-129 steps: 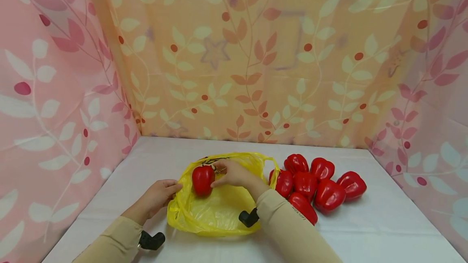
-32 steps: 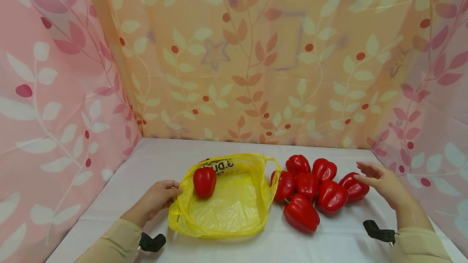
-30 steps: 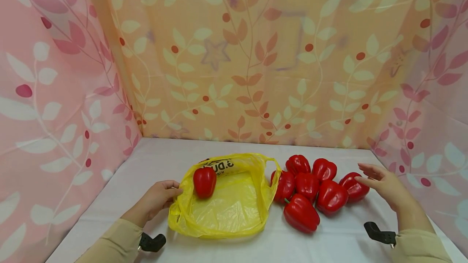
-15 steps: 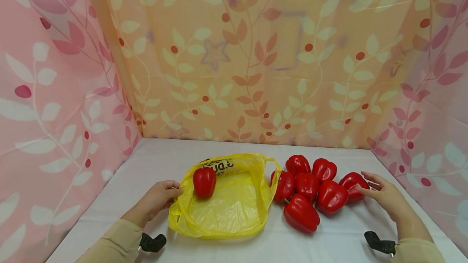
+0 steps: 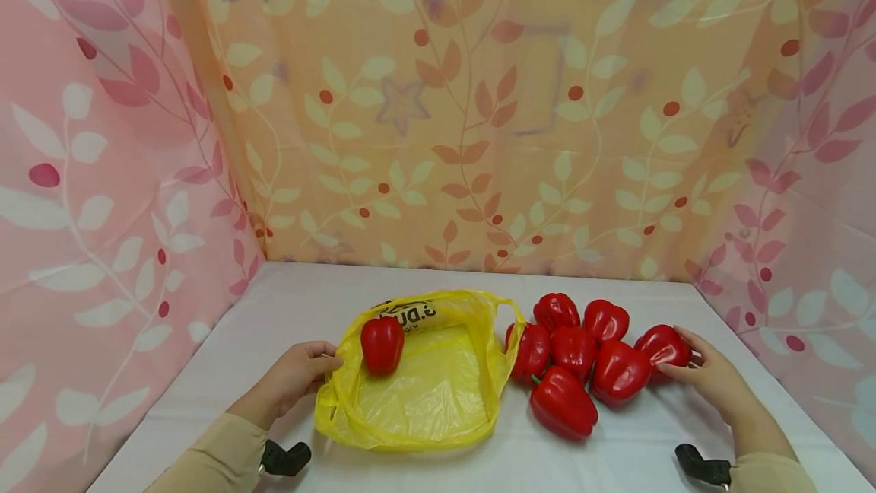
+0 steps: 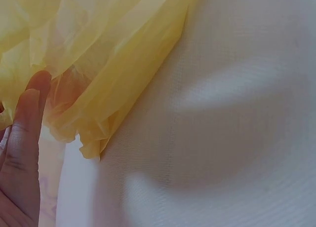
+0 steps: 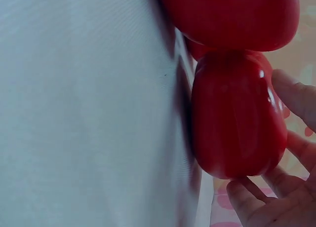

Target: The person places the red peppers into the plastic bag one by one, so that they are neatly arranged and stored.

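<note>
A yellow plastic bag (image 5: 424, 402) lies on the table with its mouth spread, and one red bell pepper (image 5: 382, 345) rests inside at its left. The left hand (image 5: 290, 380) pinches the bag's left rim between thumb and fingers; in the left wrist view the fingertips meet the thin yellow film (image 6: 123, 59). At the right end of a group of red bell peppers, the right hand (image 5: 715, 379) has its thumb and fingers round the rightmost bell pepper (image 5: 662, 347). The right wrist view shows that pepper (image 7: 239, 118) still on the table, fingertips against its end and side.
Several other red bell peppers sit close together right of the bag, among them one with a green stem (image 5: 563, 403) at the front. A white cloth covers the table (image 5: 479, 470). Patterned curtains (image 5: 438, 112) hang behind and at both sides.
The right hand has left the pepper in the bag, moved right to the rightmost pepper, and lowered its fingers round it. The left hand has stayed at the bag's rim.
</note>
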